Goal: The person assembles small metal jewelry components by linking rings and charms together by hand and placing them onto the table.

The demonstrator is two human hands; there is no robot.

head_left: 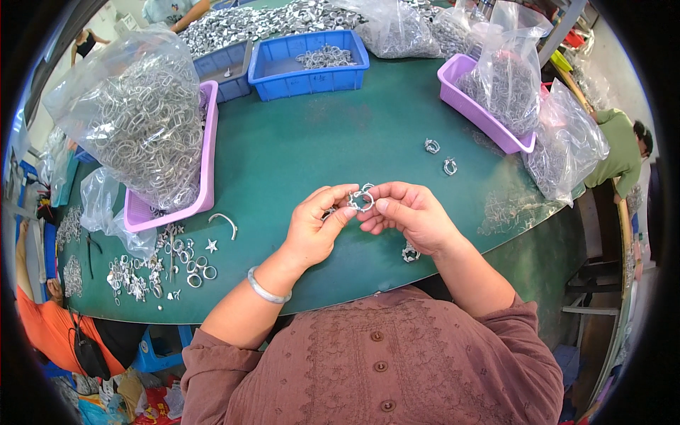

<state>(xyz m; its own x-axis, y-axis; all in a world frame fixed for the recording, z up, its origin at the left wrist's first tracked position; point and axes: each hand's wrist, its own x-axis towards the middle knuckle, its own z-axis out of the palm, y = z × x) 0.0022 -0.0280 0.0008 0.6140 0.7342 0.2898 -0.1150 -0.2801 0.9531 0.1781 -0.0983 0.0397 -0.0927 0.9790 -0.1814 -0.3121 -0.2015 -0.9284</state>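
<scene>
A silver metal ring [363,201] with small raised parts is held between both hands over the table. My left hand [316,225] pinches its left side between thumb and fingers; another bit of silver metal shows in the curl of that hand. From the other side, my right hand [409,212] grips the ring with thumb and forefinger, its other fingers curled below. A similar silver ring [410,252] lies just under my right hand. Farther right rest two more, one silver ring [431,146] behind another ring [450,166].
Loose rings and charms [142,276] lie at left, near a curved metal strip [225,224] and a star charm [211,245]. A bag of rings [145,120] leans in a purple basket [207,170]. A blue bin [308,83] and second purple basket [489,127] stand beyond. People sit around.
</scene>
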